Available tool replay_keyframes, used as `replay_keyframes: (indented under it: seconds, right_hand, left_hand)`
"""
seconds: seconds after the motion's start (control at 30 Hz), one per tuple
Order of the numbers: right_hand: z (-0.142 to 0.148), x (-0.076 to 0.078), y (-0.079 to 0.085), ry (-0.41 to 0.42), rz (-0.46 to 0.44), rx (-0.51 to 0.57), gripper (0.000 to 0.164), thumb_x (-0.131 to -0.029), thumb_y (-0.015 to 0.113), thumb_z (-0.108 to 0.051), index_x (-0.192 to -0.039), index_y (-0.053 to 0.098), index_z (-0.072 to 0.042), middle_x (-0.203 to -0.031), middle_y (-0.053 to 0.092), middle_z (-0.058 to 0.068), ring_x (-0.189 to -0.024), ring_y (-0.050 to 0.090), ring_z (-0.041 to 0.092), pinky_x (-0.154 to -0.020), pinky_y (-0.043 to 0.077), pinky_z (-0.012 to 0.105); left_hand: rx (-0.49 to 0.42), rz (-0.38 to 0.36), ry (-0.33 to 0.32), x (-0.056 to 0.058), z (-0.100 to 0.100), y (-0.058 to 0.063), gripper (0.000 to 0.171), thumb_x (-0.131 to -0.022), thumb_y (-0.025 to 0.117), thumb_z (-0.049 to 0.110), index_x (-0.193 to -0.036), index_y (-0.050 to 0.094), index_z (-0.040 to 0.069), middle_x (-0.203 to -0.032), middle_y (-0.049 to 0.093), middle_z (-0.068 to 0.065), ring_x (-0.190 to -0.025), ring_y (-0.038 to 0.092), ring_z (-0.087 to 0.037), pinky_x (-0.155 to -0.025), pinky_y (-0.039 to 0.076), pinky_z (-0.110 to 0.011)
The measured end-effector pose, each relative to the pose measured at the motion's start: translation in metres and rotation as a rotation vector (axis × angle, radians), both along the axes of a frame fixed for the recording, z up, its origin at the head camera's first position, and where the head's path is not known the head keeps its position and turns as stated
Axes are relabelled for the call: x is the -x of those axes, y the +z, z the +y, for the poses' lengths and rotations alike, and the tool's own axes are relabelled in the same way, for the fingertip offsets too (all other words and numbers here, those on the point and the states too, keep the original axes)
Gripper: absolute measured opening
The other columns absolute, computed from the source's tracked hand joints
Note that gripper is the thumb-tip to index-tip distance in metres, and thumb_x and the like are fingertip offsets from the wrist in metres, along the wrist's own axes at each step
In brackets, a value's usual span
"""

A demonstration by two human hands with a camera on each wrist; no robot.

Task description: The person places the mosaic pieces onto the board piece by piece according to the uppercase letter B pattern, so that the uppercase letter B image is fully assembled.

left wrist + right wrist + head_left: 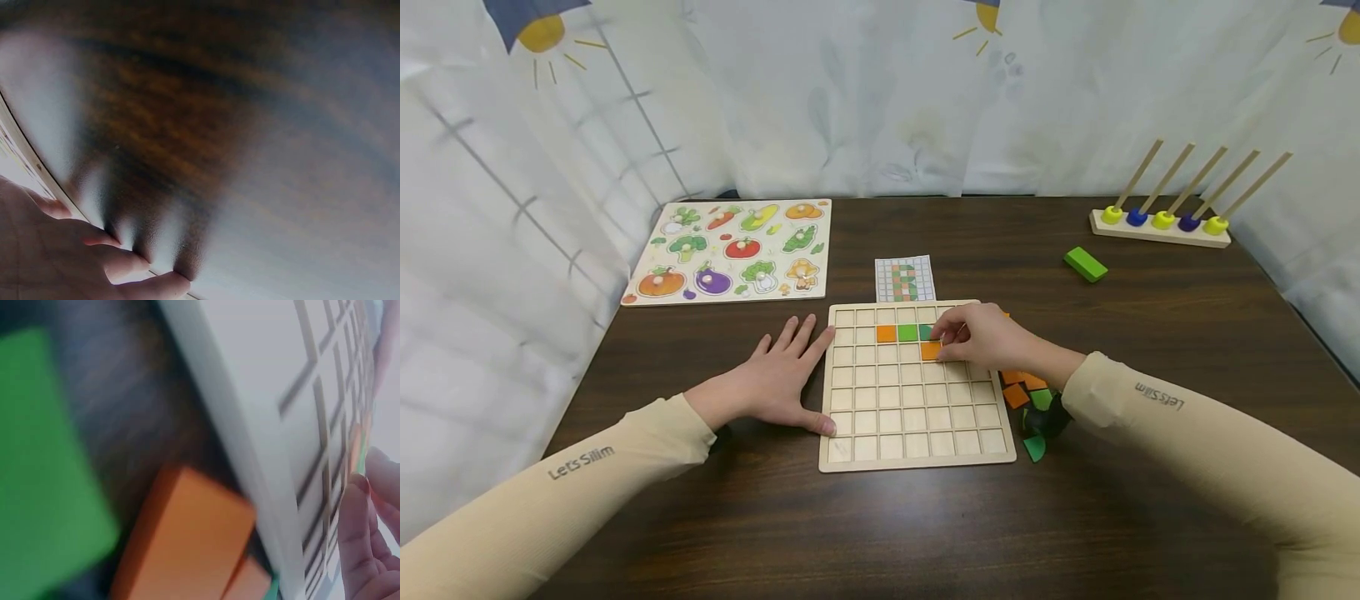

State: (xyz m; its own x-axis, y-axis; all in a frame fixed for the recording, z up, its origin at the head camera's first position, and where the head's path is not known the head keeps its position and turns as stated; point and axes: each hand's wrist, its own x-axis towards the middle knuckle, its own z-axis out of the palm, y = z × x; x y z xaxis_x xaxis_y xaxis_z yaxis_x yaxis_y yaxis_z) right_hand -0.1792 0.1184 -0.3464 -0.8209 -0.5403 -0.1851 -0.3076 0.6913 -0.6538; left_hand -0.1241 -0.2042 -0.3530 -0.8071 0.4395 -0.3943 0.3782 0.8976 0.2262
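A wooden grid board (917,465) lies on the dark table. My left hand (778,379) rests flat at its left edge, fingers spread and thumb on the lower left rim. My right hand (981,335) reaches over the right side, thumb and index finger pinching an orange tile (929,351) in the second filled row. Above it, an orange tile (887,333), a light green tile (907,332) and a dark green piece (926,332) sit side by side; the fingers partly cover the dark green one. In the right wrist view, the fingertips (357,482) meet close over the board.
Loose orange (1016,396) and green pieces (1034,448) lie along the board's right side, partly under my forearm. A printed pattern card (905,279) touches the board's top. Behind are a vegetable puzzle (730,250), a green block (1086,264) and a peg stand (1161,230).
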Motion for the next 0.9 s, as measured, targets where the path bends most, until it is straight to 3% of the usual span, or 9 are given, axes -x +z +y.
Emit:
replay_keyframes:
  seconds: [0.47,0.7,0.9]
  right_hand:
    - [0.09,0.025,0.007,-0.144,0.089,-0.079,0.019,-0.099,0.069,-0.015,-0.115,0.074,-0.006,-0.105,0.073,0.011,-0.087,0.062,0.022,-0.076,0.052,0.031]
    - [0.107,0.018,0.0,-0.033,0.05,-0.081,0.014,-0.094,0.074,-0.009,-0.108,0.076,-0.008,-0.095,0.073,0.004,-0.079,0.061,0.016,-0.071,0.052,0.025]
    - [0.099,0.005,-0.006,0.078,0.077,-0.095,0.019,-0.092,0.076,-0.008,-0.109,0.078,-0.015,-0.107,0.072,0.002,-0.086,0.06,0.014,-0.076,0.053,0.029]
  left_hand:
    - [0.0,0.007,0.0,0.0,0.0,0.001,0.136,-0.073,0.074,0.078,-0.165,0.004,0.007,-0.17,0.0,-0.028,-0.156,0.001,-0.052,-0.116,0.015,-0.077]
    - [0.002,0.011,-0.004,0.001,0.001,0.002,0.136,-0.073,0.074,0.078,-0.165,0.004,0.007,-0.17,-0.001,-0.028,-0.156,0.001,-0.052,-0.116,0.016,-0.076]
    - [0.003,0.004,-0.001,0.001,0.001,0.001,0.136,-0.073,0.074,0.078,-0.165,0.004,0.007,-0.17,-0.001,-0.028,-0.156,0.0,-0.052,-0.116,0.015,-0.077]
